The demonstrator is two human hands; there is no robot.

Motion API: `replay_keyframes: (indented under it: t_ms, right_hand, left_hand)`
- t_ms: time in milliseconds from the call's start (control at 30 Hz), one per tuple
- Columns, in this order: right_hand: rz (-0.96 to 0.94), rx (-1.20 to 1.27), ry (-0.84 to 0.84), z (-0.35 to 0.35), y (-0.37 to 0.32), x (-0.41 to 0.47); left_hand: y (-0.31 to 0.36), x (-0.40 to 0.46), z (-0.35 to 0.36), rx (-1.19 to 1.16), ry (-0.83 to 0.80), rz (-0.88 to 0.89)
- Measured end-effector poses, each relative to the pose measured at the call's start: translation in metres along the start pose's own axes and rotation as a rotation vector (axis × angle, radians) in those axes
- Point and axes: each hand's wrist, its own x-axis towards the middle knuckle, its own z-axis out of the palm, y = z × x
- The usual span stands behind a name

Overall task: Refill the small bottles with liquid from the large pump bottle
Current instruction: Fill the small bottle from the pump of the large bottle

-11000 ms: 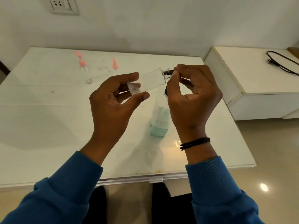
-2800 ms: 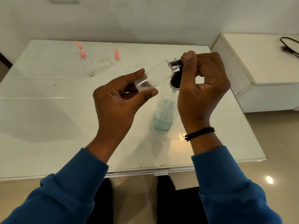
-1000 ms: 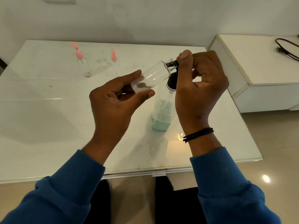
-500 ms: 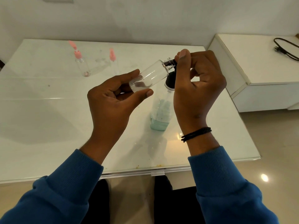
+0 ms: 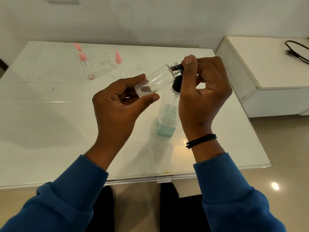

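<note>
Left hand holds a small clear bottle by its base, thumb and fingers curled round it, grip closed on the bottle. Bottle is tilted, neck up and to the right, raised above the table, mid-right area. Looks nearly empty; a droplet shows on the wall.

Right hand pinches the dark nozzle at the bottle's neck, thumb on top, other fingers curled in. Can't tell if the nozzle is inside the neck or just at the mouth. Black band on the right wrist, blue sleeves on both arms.

Pump bottle stands upright on the table just behind the right hand, toward the right edge. Black collar on top, small amount of teal liquid at the bottom. Its upper part is partly hidden by the hand.

Two more small bottles near the far edge, left of centre: one with a pink pump cap, upright, and one with a pink cap just to its right. Both clear, contents hard to read.

White cabinet to the right of the table, black cable lying on it.
</note>
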Motion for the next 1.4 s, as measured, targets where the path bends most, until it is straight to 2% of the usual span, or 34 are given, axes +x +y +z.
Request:
replay_keyframes:
  t_ms: [1400]
  right_hand:
    - [0.000,-0.015,-0.030,-0.002,0.000,0.003]
  left_hand:
    - [-0.003,0.001,0.001,-0.028,-0.002,-0.002]
